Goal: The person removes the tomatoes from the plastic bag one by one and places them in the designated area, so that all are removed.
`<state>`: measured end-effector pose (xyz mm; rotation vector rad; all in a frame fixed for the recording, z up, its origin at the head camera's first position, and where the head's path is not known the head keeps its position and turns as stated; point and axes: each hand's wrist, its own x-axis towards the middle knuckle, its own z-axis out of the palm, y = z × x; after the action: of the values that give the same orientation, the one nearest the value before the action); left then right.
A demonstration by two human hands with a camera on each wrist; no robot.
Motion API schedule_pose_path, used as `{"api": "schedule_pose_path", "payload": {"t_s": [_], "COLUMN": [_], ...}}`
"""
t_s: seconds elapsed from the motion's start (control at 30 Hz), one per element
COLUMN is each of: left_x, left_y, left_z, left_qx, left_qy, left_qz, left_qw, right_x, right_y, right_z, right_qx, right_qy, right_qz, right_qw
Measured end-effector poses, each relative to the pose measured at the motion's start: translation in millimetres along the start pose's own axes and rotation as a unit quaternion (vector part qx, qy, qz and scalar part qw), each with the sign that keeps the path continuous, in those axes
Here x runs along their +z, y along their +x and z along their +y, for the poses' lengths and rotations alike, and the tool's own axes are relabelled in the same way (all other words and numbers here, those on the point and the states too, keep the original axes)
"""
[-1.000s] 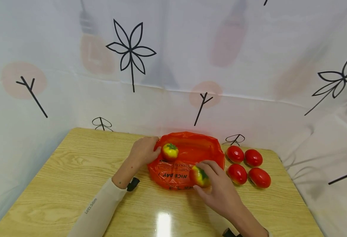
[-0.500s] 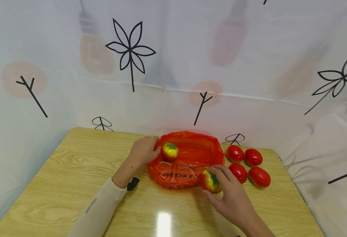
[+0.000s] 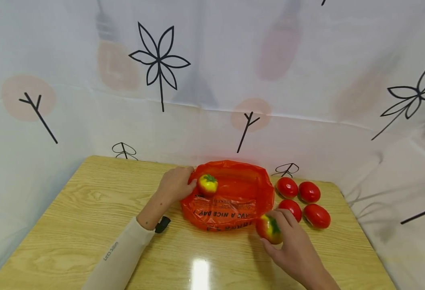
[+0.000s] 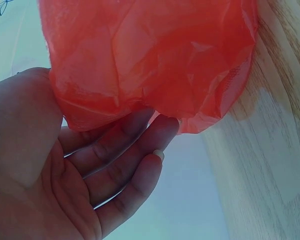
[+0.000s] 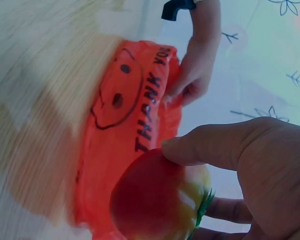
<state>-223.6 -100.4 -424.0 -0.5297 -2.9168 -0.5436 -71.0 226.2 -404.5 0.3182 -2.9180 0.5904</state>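
Note:
A red plastic bag (image 3: 230, 187) lies spread with its mouth open at the far side of the table. My left hand (image 3: 176, 184) holds its left rim; in the left wrist view the fingers (image 4: 125, 165) are curled at the bag's edge. One yellow-and-red tomato (image 3: 207, 185) with a green leafy top sits inside, near that hand. My right hand (image 3: 293, 245) grips a second such tomato (image 5: 155, 195) between thumb and fingers, just off the bag's near right corner.
Several glossy red rounded fruits (image 3: 309, 192) stand in a group right of the bag, close to my right hand. The wooden table (image 3: 89, 209) meets a pale printed cloth (image 3: 183, 133) behind and at the sides.
My right hand has moved right and towards me with the tomato, from over the bag's near side to beyond its corner. The left hand keeps its place on the rim.

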Motion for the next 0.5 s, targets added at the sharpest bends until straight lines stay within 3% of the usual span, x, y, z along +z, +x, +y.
{"api": "schedule_pose_path", "payload": {"t_s": [0.5], "left_x": [1.3], "left_y": [-0.1], "left_z": [-1.6], "left_qx": [0.004], "left_qy": [0.000], "left_qz": [0.002], "left_qw": [1.0000], "right_x": [-1.4], "right_y": [-1.5], "right_z": [18.4], "right_qx": [0.058], "right_qy": [-0.013], "right_qz": [-0.039], "right_qw": [0.9975]}}
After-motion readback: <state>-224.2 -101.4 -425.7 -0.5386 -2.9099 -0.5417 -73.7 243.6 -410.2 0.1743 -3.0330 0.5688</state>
